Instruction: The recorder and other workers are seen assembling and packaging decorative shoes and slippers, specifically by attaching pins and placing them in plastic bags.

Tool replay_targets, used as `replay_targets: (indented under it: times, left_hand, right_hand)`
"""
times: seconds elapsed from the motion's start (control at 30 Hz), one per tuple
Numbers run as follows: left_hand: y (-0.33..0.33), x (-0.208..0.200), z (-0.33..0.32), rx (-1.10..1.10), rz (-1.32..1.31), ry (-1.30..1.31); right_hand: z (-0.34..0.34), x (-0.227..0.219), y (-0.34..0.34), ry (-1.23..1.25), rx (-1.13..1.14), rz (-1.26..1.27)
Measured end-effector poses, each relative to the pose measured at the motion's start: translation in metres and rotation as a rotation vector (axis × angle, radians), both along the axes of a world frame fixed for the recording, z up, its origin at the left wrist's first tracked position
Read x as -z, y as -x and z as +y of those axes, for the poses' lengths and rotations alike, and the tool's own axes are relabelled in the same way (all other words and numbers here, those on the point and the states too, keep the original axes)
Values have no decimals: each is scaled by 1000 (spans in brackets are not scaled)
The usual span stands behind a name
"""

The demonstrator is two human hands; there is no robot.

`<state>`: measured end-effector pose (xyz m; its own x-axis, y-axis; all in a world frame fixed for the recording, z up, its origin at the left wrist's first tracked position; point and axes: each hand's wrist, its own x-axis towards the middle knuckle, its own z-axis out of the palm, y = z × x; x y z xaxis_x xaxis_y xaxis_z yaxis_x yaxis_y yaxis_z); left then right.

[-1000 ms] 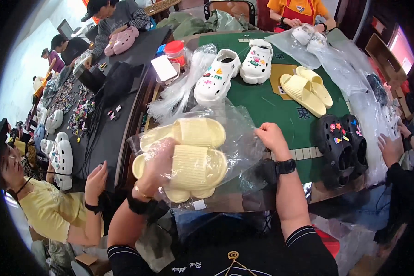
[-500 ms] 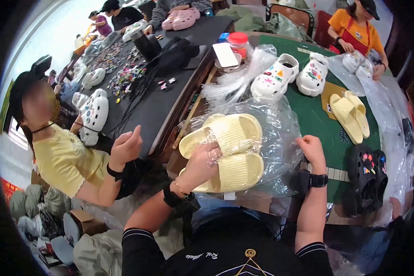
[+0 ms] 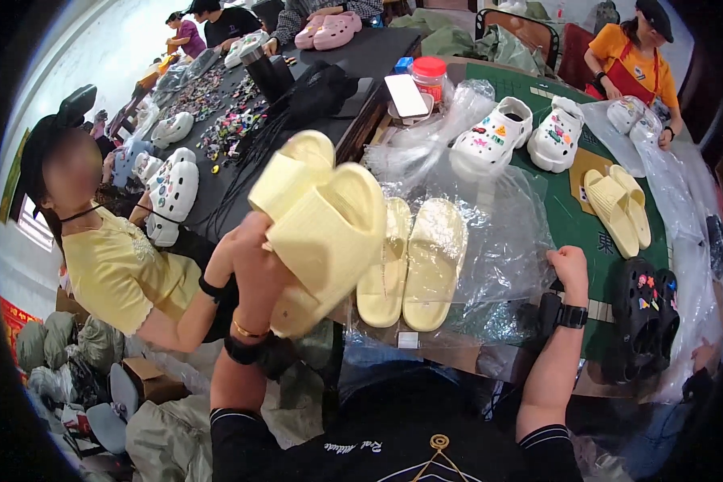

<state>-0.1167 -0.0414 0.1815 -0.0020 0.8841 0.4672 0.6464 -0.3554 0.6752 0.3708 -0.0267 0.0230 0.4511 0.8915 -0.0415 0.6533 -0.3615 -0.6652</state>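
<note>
My left hand [image 3: 267, 277] grips a pair of pale yellow slide sandals [image 3: 329, 233], raised in front of the table's left edge. A co-worker's hand overlaps mine there; whether it touches the sandals is hidden. Beneath clear plastic, a second pair of yellow slides [image 3: 435, 265] lies side by side on the table, toes toward me. At the right edge of this clear plastic bag [image 3: 506, 233], my right hand [image 3: 569, 267] is closed, its fingertips at the film.
White clogs with charms [image 3: 492, 136] stand behind the bag. More yellow slides [image 3: 616, 205] and black clogs [image 3: 647, 321] sit to the right. A red-lidded jar [image 3: 429, 79] and a phone [image 3: 406, 96] are at the back. A co-worker in yellow [image 3: 128, 265] is close on my left.
My left hand has lifted a pair of slides up and left, away from the plastic, exposing the pair below. My right hand has shifted slightly right and down. The co-worker's hand has come nearer mine.
</note>
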Motion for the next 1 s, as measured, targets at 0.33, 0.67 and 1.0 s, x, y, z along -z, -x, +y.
replay_targets:
  times: [0.33, 0.67, 1.0]
  left_hand:
    - [19, -4, 95, -295, 239, -251]
    - [49, 41, 157, -508, 586, -157]
    - [51, 49, 100, -448, 584, -316]
  right_hand:
    - [0, -3, 9, -39, -15, -63]
    - [3, 10, 1, 2, -22, -65]
    - [2, -5, 6, -49, -57, -26]
